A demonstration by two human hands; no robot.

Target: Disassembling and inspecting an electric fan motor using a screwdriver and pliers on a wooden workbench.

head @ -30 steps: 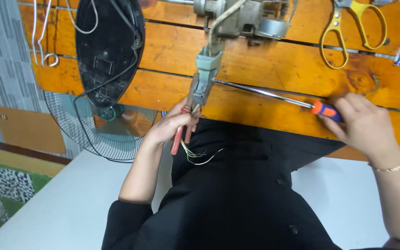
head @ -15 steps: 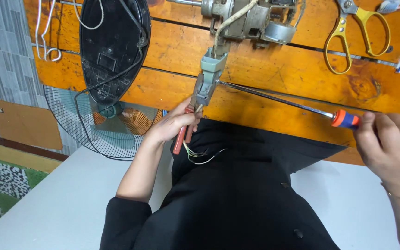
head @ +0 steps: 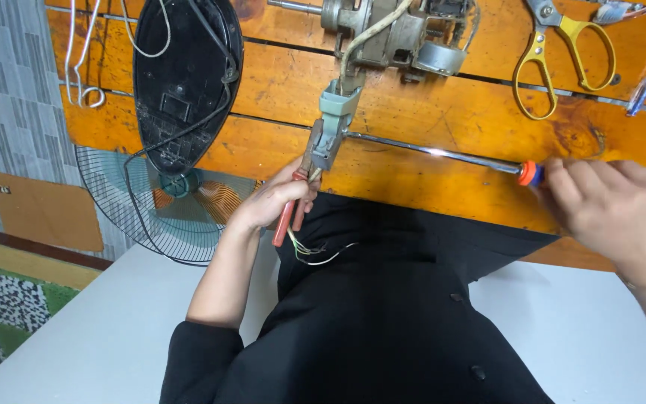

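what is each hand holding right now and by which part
The left hand grips red-handled pliers by their handles; the right hand holds a long chrome-shafted screwdriver by its orange-and-blue handle end.

Colours, placed from your orange-brown wooden bench:
- On it, far edge: grey fan motor; yellow-handled scissors.
- On it, left: black oval housing.
- Across it: chrome screwdriver, orange collar, in your right hand.
- At its near edge: red-handled pliers in your left hand; your black garment.
- Below its left end: teal wire fan grille; green, black-and-white speckled mat.
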